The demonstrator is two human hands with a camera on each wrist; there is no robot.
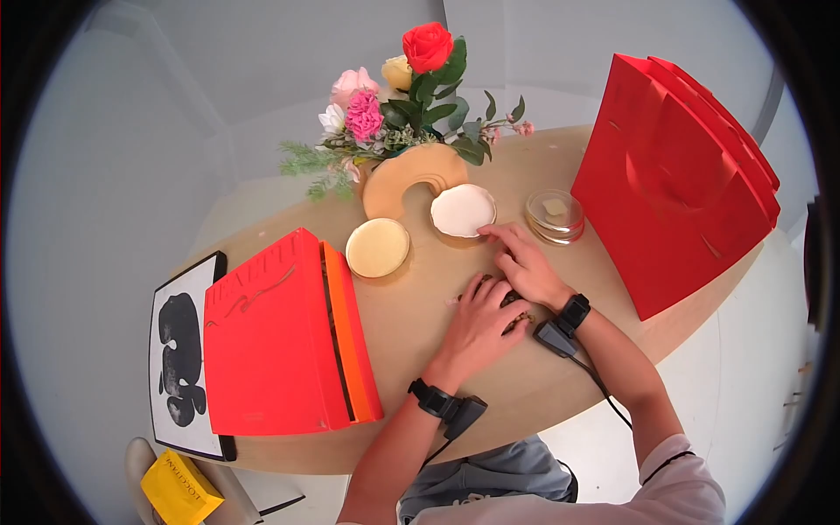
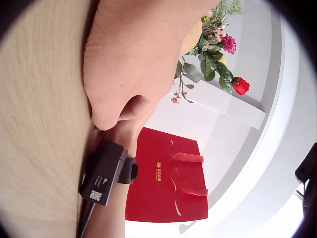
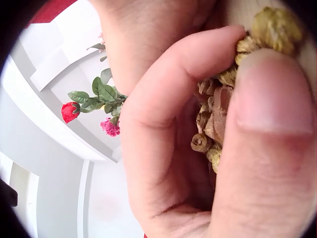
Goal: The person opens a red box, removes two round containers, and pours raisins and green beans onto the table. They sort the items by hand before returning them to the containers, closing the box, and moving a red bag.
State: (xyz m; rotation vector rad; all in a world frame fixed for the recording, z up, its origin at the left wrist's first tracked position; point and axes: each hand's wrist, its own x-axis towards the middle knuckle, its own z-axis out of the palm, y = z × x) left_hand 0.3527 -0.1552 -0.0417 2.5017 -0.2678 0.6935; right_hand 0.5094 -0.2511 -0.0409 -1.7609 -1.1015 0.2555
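Observation:
Curled low over the tabletop, my left hand (image 1: 481,319) holds a heap of dried flower buds (image 3: 277,32) mixed with brown curled pieces (image 3: 218,114) between thumb and fingers. In the head view the heap mostly hides under that hand. My right hand (image 1: 525,267) reaches forward beside it, its index fingertip right at the near rim of a round white dish (image 1: 464,210). Left of that dish stands a round cream-coloured dish (image 1: 378,248). To the right sits a clear round glass dish (image 1: 556,216) with a small pale piece in it.
A tan arch-shaped vase (image 1: 416,175) with flowers (image 1: 394,105) stands at the back. On the right is a tall red paper bag (image 1: 674,184). A red box (image 1: 271,341) overlaps a framed picture (image 1: 179,350) on the left. A yellow packet (image 1: 179,490) lies below.

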